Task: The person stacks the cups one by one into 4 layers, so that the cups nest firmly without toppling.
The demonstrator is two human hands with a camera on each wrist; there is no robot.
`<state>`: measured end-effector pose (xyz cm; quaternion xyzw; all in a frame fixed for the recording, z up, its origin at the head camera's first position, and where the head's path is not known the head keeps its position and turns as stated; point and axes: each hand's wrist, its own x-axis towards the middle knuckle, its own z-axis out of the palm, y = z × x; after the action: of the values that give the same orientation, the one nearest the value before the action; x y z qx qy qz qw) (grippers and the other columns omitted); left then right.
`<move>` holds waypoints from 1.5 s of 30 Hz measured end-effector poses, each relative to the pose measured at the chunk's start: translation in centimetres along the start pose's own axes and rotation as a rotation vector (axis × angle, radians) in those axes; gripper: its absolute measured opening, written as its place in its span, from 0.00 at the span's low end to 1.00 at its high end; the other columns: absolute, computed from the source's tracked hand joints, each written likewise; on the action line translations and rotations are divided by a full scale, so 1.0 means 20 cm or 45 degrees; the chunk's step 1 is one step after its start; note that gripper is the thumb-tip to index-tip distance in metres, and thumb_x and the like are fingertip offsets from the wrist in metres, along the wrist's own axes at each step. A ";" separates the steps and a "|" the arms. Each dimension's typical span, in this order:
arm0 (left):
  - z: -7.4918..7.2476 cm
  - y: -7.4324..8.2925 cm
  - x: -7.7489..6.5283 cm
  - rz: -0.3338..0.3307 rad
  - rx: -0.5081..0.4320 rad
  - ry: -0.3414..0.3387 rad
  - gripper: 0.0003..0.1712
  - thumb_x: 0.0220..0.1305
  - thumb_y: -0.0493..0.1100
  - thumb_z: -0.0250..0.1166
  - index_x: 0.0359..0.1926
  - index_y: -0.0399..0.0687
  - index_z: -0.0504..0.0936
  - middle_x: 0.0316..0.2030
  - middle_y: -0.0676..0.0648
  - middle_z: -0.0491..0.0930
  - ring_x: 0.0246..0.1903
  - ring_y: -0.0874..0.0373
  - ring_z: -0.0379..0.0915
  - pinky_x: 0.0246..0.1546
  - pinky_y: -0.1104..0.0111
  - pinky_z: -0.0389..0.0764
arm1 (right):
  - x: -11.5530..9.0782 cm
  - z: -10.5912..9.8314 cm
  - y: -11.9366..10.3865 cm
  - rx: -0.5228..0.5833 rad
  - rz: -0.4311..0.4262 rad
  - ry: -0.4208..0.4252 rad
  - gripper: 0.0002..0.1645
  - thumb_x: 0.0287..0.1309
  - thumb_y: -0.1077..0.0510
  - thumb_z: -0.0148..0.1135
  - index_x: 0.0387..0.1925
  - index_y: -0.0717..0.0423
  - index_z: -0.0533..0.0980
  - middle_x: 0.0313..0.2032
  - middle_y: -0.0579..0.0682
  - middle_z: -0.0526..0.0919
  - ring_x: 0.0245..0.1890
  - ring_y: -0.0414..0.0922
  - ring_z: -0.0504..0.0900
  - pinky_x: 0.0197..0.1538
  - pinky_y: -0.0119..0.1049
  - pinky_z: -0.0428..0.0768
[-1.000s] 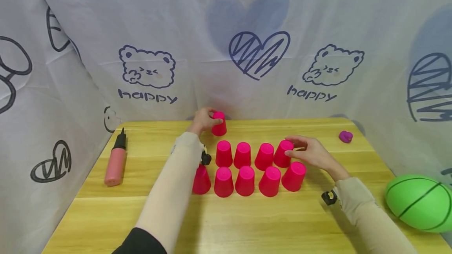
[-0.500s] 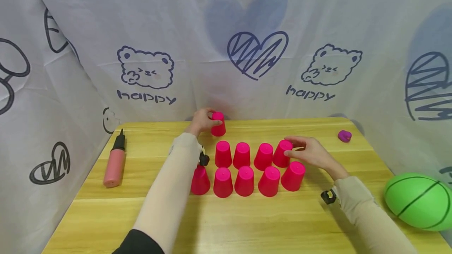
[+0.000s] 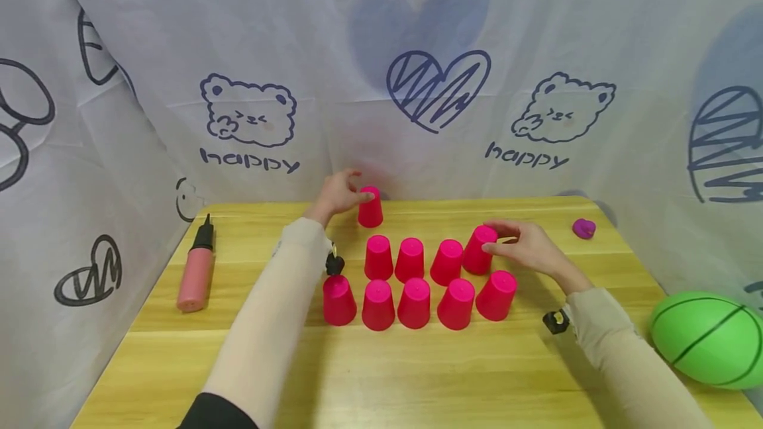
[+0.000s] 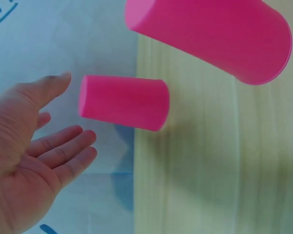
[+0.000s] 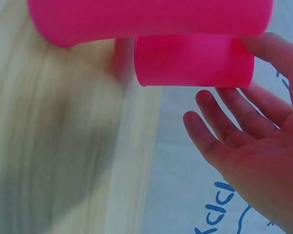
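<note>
My left hand (image 3: 338,194) is spread beside a pink cup (image 3: 371,209) that stands upside down at the table's back edge. The left wrist view shows a gap between that cup (image 4: 126,102) and the thumb and fingers. With thumb and fingers, my right hand (image 3: 526,246) grips another upside-down pink cup (image 3: 477,253) at the right end of the back row. In the right wrist view the held cup (image 5: 195,61) is partly hidden behind a nearer cup (image 5: 151,17). Several more pink cups, all upside down, make up two rows, including a front-row cup (image 3: 378,306).
A pink hand pump (image 3: 197,267) with a black nozzle lies on the wooden table (image 3: 405,376) at left. At the back right is a small purple object (image 3: 584,228). A green ball (image 3: 706,339) sits at the right edge. Printed cloth (image 3: 357,85) hangs behind.
My left hand has let go of the back cup and drawn up and left from it. The right hand has raised its cup slightly from the back row.
</note>
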<state>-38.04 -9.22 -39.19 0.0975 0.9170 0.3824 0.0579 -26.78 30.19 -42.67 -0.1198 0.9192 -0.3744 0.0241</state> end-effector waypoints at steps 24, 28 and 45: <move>-0.09 -0.04 -0.16 0.207 0.039 -0.051 0.43 0.68 0.48 0.72 0.77 0.41 0.66 0.63 0.30 0.79 0.60 0.38 0.82 0.59 0.49 0.86 | 0.28 -0.05 -0.29 -0.015 -0.029 -0.001 0.33 0.64 0.47 0.71 0.67 0.55 0.77 0.58 0.58 0.86 0.59 0.56 0.81 0.62 0.55 0.83; -0.09 -0.07 -0.22 0.229 0.010 -0.047 0.41 0.67 0.48 0.73 0.75 0.42 0.68 0.63 0.32 0.80 0.60 0.38 0.82 0.57 0.49 0.87 | 0.36 -0.02 -0.32 0.002 -0.034 -0.012 0.34 0.64 0.48 0.71 0.67 0.57 0.76 0.58 0.59 0.85 0.59 0.57 0.82 0.62 0.55 0.83; -0.09 -0.19 -0.55 0.349 -0.164 -0.113 0.33 0.66 0.46 0.75 0.68 0.45 0.77 0.57 0.38 0.86 0.57 0.43 0.85 0.58 0.52 0.87 | 0.58 0.12 -0.46 0.011 -0.109 -0.057 0.30 0.63 0.57 0.71 0.63 0.66 0.77 0.57 0.65 0.84 0.57 0.60 0.83 0.60 0.52 0.84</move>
<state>-28.09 -15.48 -40.26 0.2347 0.8653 0.4399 0.0516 -35.81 19.54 -37.46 -0.1673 0.9109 -0.3761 0.0291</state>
